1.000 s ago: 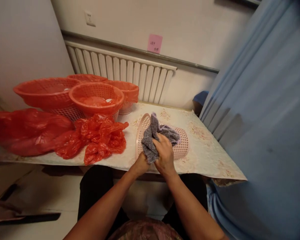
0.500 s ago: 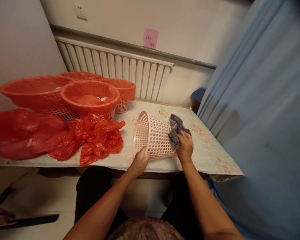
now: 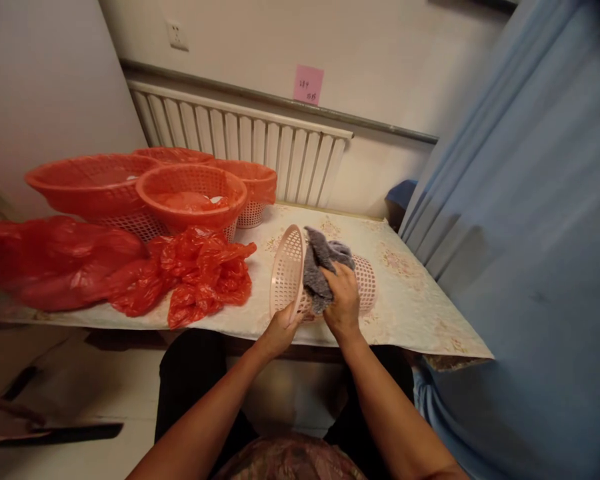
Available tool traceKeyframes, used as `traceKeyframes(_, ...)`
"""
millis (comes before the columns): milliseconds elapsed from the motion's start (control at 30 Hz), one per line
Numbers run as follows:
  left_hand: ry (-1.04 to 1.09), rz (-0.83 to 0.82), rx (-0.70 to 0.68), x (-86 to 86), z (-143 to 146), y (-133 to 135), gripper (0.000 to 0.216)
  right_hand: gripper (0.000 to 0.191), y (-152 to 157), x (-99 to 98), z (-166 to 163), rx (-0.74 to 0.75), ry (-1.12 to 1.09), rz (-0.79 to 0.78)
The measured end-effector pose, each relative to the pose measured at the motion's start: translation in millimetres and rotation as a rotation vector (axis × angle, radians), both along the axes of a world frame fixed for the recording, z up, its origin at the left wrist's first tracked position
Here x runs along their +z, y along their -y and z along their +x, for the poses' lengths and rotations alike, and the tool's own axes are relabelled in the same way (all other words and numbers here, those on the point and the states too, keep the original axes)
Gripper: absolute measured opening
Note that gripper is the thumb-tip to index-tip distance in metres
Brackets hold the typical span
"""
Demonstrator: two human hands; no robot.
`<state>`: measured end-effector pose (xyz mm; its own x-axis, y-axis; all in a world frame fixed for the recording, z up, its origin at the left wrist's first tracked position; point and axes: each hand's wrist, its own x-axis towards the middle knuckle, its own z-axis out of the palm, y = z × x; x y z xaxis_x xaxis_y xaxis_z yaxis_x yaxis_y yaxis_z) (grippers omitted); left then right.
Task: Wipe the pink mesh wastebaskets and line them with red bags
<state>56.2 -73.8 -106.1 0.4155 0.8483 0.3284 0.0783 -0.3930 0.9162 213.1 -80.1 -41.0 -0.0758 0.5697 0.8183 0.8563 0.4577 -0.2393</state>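
A pale pink perforated plastic basket (image 3: 286, 273) lies on its side on the table (image 3: 410, 307), its mouth facing left. My left hand (image 3: 279, 331) grips the basket's lower rim. My right hand (image 3: 343, 301) is closed on a grey cloth (image 3: 319, 267) and presses it against the basket's outer wall, near the rim.
Several red plastic baskets (image 3: 190, 200) stand stacked at the back left, with crumpled red plastic bags (image 3: 200, 277) in front of them. A white radiator (image 3: 250, 150) runs along the wall. A blue curtain (image 3: 520, 233) hangs close on the right.
My right hand moved the grey cloth along the basket: from near the rim to the base half a second ago, then back towards the rim now. My left hand stayed at the rim.
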Motion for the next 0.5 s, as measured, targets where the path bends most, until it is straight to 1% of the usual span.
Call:
traceKeyframes(100, -0.029, -0.027, -0.031, -2.7, -5.8, 4.9, 0.035, 0.041, -5.4, 13.6, -18.0, 0.080, 0.054, 0.030)
traceKeyframes(200, -0.061, -0.001, -0.009, -8.6, -12.0, 5.9, 0.037, 0.043, -14.4, 17.2, -13.3, 0.071, 0.109, 0.034)
traceKeyframes(300, -0.067, 0.030, -0.007, -10.1, -15.0, 5.8, 0.037, 0.042, -17.0, 14.2, -2.3, 0.034, 0.168, -0.003)
traceKeyframes(400, -0.043, 0.012, -0.009, 1.4, -10.9, 6.6, 0.031, 0.040, -10.9, 7.1, 2.8, 0.019, 0.191, -0.013)
traceKeyframes(500, 0.013, -0.028, 0.041, 22.9, 0.2, 5.1, 0.028, 0.033, -3.1, -1.4, 2.6, 0.025, 0.181, 0.022)
